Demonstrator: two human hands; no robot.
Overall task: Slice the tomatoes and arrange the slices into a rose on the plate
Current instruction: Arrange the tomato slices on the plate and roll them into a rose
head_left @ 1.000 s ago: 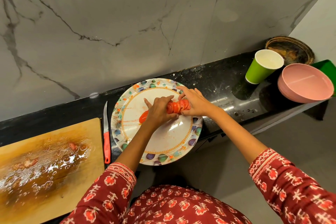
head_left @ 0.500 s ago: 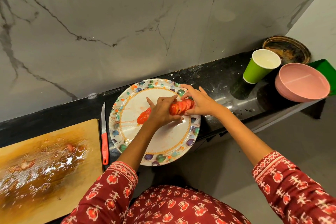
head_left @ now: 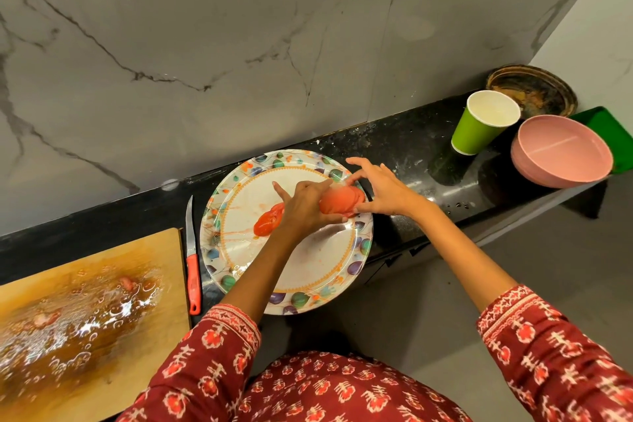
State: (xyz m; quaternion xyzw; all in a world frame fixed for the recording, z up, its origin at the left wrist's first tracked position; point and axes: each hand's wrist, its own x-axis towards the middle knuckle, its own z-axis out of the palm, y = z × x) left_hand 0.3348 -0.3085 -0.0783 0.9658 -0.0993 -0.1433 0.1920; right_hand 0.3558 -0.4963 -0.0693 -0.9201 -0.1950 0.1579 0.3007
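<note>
A round plate (head_left: 308, 271) with a coloured leaf border lies on the black counter. Near its far right rim sits a row of tomato slices (head_left: 339, 203), blurred by motion. My left hand (head_left: 303, 205) grips the row's left end from above. At the row's right end is my right hand (head_left: 380, 190), its thumb and forefinger touching the slices and the other fingers spread. A loose tomato piece (head_left: 269, 223) lies on the plate just left of my left hand. A red-handled knife (head_left: 192, 260) rests on the counter beside the plate's left rim.
A wet wooden cutting board (head_left: 85, 319) with tomato juice and scraps lies at the left. At the right stand a green paper cup (head_left: 479, 127), a pink bowl (head_left: 561, 152), a dark round dish (head_left: 532, 89) and a green object (head_left: 613, 137). A marble wall rises behind the counter.
Both hands have shifted slightly right on the plate with the slice row. The row now looks pressed closer together and blurred, and my right fingers have spread wider.
</note>
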